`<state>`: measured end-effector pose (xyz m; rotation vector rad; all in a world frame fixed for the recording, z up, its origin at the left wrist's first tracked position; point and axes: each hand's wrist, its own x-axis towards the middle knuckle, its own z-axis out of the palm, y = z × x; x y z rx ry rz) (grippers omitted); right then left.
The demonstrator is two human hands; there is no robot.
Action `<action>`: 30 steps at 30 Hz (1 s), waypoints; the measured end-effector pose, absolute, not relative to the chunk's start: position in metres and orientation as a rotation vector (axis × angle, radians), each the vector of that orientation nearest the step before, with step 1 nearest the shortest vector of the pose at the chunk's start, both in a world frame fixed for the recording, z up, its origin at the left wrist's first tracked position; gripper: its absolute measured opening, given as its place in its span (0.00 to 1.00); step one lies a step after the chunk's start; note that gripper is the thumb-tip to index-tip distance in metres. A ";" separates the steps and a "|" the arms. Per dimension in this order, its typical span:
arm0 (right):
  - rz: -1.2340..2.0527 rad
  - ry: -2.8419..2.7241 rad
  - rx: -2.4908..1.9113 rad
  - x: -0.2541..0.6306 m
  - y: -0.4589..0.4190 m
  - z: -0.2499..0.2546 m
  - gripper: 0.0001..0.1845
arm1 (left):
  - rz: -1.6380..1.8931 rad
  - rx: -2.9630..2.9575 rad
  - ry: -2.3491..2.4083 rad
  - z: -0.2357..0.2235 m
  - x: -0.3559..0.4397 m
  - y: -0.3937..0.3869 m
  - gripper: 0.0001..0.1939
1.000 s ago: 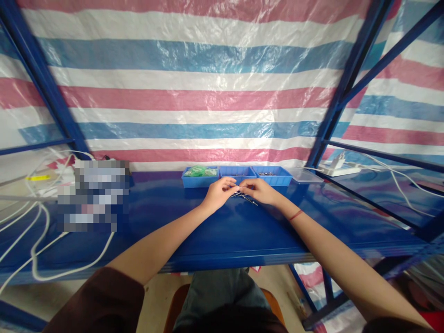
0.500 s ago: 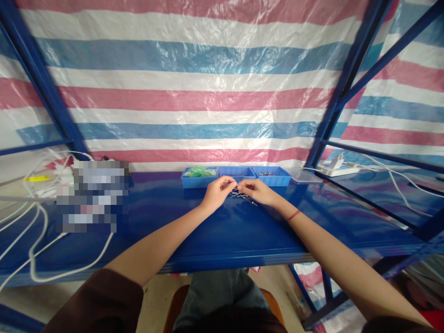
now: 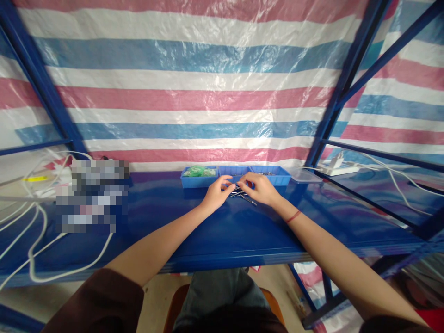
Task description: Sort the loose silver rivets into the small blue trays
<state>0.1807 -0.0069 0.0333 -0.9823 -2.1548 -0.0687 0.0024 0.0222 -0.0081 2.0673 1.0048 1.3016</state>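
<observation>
On the blue table lies a small pile of thin, shiny metal pieces (image 3: 244, 194), too small to name exactly. At its left side is my left hand (image 3: 219, 191), thumb and fingers apart, nothing visible between them. My right hand (image 3: 262, 188) reaches over the pile from the right, its fingers curved downward and a gap showing between thumb and fingers. Just behind the hands stand three joined blue bins. The left bin (image 3: 196, 183) contains green and clear plastic; the middle bin (image 3: 239, 169) is partly hidden by my hands; the right bin (image 3: 282, 180) contains small metal parts.
A clear plastic lid (image 3: 305, 175) lies right of the bins. Farther right is a white power strip (image 3: 342, 170) with cables. White cables (image 3: 43, 245) loop over the table's left side, beside a blurred-out object (image 3: 93, 196). Blue metal posts frame the table, with a striped sheet (image 3: 201, 97) behind.
My fingertips were together above the pile; now the hands are apart. The right hand has shifted over the pile, and the left hand's fingers have spread.
</observation>
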 end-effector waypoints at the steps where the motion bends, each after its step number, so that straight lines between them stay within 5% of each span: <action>1: -0.107 -2.121 -1.017 0.183 -0.004 0.033 0.17 | 1.295 2.129 1.037 -0.009 0.002 0.021 0.21; 4: -0.255 -1.904 -1.163 0.198 0.008 0.031 0.18 | 1.171 2.401 1.139 -0.009 0.000 0.017 0.24; 12: -0.433 -1.667 -1.680 0.238 0.028 0.023 0.26 | 0.782 2.669 1.233 -0.005 0.000 0.015 0.11; 21: -0.046 -2.190 -1.216 0.202 0.014 0.025 0.10 | 0.951 2.567 1.408 -0.005 0.000 0.012 0.09; 30: 0.347 -2.205 -1.048 0.186 0.007 0.020 0.10 | 1.019 2.494 1.396 -0.002 0.001 0.014 0.10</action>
